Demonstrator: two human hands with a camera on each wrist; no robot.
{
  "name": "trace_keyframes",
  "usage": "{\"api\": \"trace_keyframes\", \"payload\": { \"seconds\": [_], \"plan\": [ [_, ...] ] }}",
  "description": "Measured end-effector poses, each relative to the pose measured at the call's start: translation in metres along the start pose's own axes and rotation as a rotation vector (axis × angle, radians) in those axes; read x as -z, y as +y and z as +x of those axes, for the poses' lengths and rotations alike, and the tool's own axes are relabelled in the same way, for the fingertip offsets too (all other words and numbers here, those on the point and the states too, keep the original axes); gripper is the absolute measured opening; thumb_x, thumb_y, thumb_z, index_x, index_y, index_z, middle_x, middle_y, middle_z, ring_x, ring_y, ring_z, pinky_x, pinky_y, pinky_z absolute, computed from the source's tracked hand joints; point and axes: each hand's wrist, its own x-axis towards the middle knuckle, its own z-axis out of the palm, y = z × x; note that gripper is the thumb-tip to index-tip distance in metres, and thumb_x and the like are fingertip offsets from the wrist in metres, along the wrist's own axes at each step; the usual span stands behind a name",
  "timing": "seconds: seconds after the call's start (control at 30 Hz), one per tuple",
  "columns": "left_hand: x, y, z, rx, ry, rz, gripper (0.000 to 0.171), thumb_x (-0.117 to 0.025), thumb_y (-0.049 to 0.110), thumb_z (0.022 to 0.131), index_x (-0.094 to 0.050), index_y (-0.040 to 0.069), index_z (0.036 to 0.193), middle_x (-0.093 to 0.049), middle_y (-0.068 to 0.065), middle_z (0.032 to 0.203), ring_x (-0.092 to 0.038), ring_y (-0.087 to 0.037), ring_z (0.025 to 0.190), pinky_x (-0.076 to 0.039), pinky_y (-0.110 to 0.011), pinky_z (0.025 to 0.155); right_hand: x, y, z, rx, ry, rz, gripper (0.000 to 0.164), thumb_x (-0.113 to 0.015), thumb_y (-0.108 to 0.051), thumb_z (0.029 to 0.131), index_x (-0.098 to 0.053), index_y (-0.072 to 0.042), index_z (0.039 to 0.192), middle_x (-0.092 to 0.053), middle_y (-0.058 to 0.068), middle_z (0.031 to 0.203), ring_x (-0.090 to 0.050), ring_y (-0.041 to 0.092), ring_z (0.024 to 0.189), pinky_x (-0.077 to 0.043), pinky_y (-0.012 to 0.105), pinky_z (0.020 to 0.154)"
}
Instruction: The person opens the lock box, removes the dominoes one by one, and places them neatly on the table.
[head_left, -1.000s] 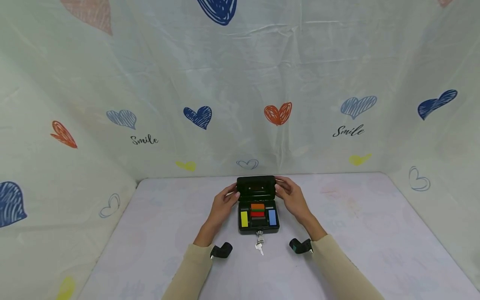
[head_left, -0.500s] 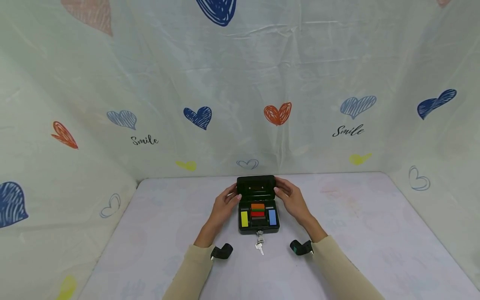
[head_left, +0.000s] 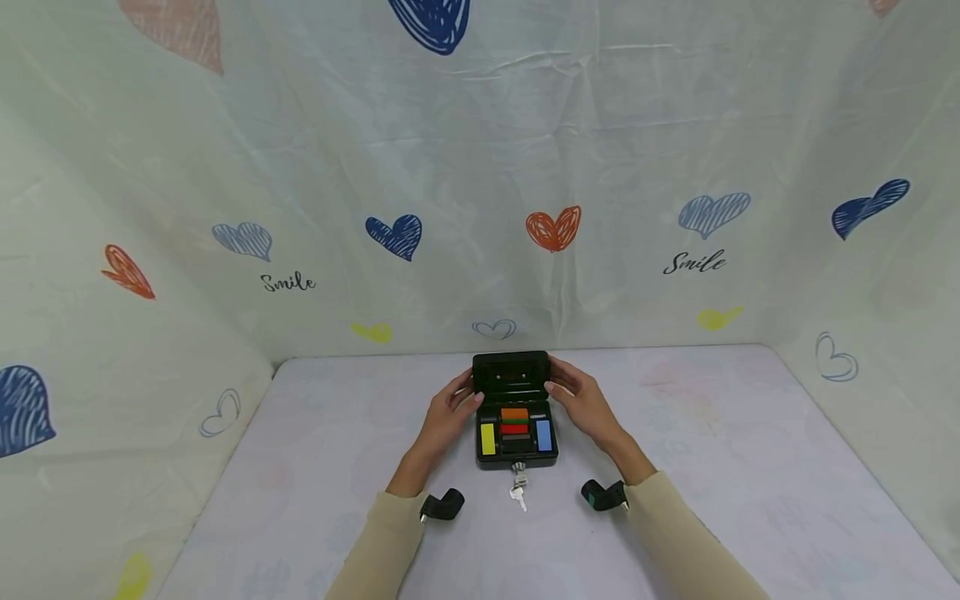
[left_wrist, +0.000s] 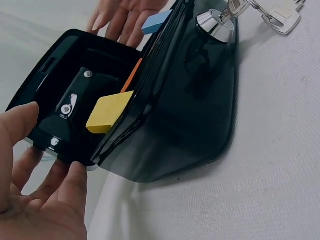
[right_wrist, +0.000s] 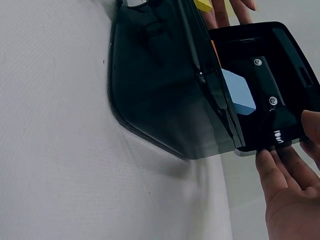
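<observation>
A small black cash box [head_left: 536, 461] stands on the table with its lid [head_left: 512, 364] raised. In the head view my left hand [head_left: 444, 417] holds the lid's left side, thumb in front and fingers along the outside. My right hand [head_left: 585, 406] holds the opposite side the same way. In the tray lie a yellow block [left_wrist: 107, 112] at left, a blue block [right_wrist: 239, 92] at right, and orange [head_left: 515, 413], green, red [head_left: 515, 429] and dark pieces between them. Keys [head_left: 519, 493] hang from the front lock [left_wrist: 216, 25].
The white table [head_left: 337, 533] runs back to a pale curtain [head_left: 465, 167] printed with hearts and the word Smile. Black wrist cameras, one on the left wrist [head_left: 444, 505] and one on the right [head_left: 603, 496], sit near the box's front corners.
Both thumbs have slid slightly down along the lid's sides. The box, its blocks and the raised lid look nearly the same.
</observation>
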Motion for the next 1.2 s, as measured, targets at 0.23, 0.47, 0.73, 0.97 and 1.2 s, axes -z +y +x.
{"api": "trace_keyframes", "payload": {
  "seconds": [0.23, 0.47, 0.73, 0.97, 1.2],
  "plan": [
    [0.0, -0.002, -0.001, 0.008, -0.004, 0.017, 0.062, -0.064, 0.015, 0.106, -0.039, 0.003, 0.162, -0.044, -0.024, 0.161, -0.044, -0.041, 0.15, -0.04, -0.056, 0.124, -0.001, 0.002, 0.0, -0.02, 0.003, 0.005, 0.058, -0.062, -0.009, 0.106, -0.041, 0.001, 0.16, -0.052, 0.025, 0.156, -0.051, 0.042, 0.144, -0.045, 0.056, 0.119],
    [0.003, -0.004, -0.008, -0.014, -0.014, 0.031, 0.062, -0.066, 0.014, 0.105, -0.04, 0.0, 0.16, -0.044, -0.025, 0.161, -0.045, -0.043, 0.148, -0.043, -0.056, 0.121, -0.001, 0.006, -0.005, -0.004, 0.02, 0.02, 0.058, -0.065, -0.003, 0.103, -0.044, 0.003, 0.157, -0.053, 0.026, 0.155, -0.054, 0.042, 0.142, -0.045, 0.057, 0.12],
    [0.007, -0.012, -0.015, 0.011, -0.034, 0.034, 0.068, -0.07, 0.014, 0.102, -0.039, 0.001, 0.161, -0.045, -0.024, 0.161, -0.043, -0.042, 0.15, -0.043, -0.057, 0.121, 0.001, 0.008, -0.013, 0.007, 0.021, 0.016, 0.055, -0.065, -0.002, 0.103, -0.047, 0.004, 0.154, -0.055, 0.025, 0.153, -0.057, 0.042, 0.139, -0.047, 0.057, 0.117],
    [0.008, -0.015, -0.021, 0.008, -0.077, 0.026, 0.076, -0.074, 0.007, 0.098, -0.035, 0.001, 0.163, -0.042, -0.026, 0.162, -0.041, -0.045, 0.151, -0.042, -0.055, 0.121, 0.003, 0.006, -0.024, 0.019, 0.014, 0.012, 0.053, -0.065, -0.001, 0.102, -0.047, 0.006, 0.152, -0.057, 0.027, 0.15, -0.058, 0.043, 0.137, -0.05, 0.054, 0.114],
    [0.01, -0.022, -0.024, -0.023, -0.142, 0.015, 0.085, -0.078, 0.001, 0.093, -0.031, -0.001, 0.164, -0.037, -0.027, 0.165, -0.038, -0.046, 0.152, -0.042, -0.055, 0.12, 0.005, 0.005, -0.032, 0.026, 0.001, 0.034, 0.054, -0.066, -0.001, 0.102, -0.047, 0.007, 0.151, -0.058, 0.027, 0.149, -0.058, 0.043, 0.136, -0.052, 0.05, 0.114]
  ]
}}
